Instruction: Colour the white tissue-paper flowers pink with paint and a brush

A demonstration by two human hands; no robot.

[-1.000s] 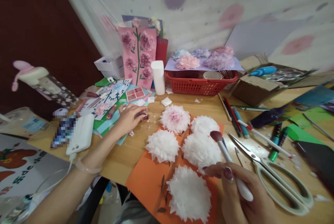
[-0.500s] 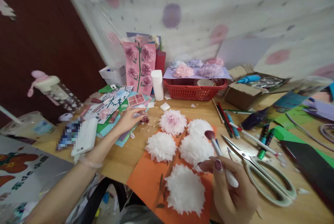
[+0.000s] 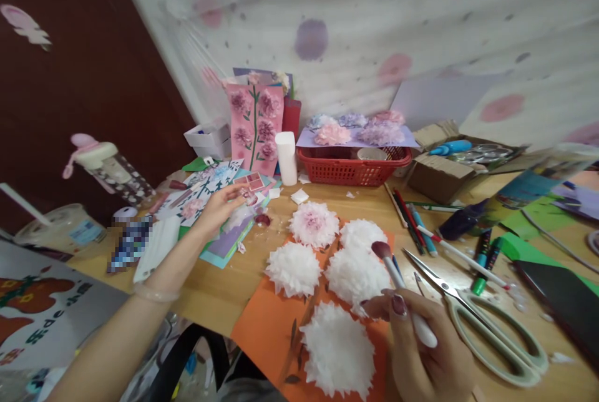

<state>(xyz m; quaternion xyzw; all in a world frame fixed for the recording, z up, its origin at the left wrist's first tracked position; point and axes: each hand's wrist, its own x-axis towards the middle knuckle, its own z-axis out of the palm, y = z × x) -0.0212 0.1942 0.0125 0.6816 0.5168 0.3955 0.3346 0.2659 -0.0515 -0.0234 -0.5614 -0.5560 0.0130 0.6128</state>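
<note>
Beside the orange card [image 3: 262, 321], the right hand [image 3: 423, 346] grips a brush [image 3: 394, 271], presumably freeing its bristles [image 3: 381, 250]; leftward, whether the left hand [image 3: 219, 207] holds anything is unclear.

Left hand [image 3: 224, 203] moved: I've pulled my fingers off the small dark red piece [image 3: 262, 220] toward 11 o'clock, now by the pink palette [image 3: 255, 181]. Piece sits uncovered. View tipped up too; pink-and-white door ornament [image 3: 27, 24] now shows, 10 o'clock.

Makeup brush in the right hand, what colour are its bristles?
The bristles are a muted maroon, visible in the head view.
</note>
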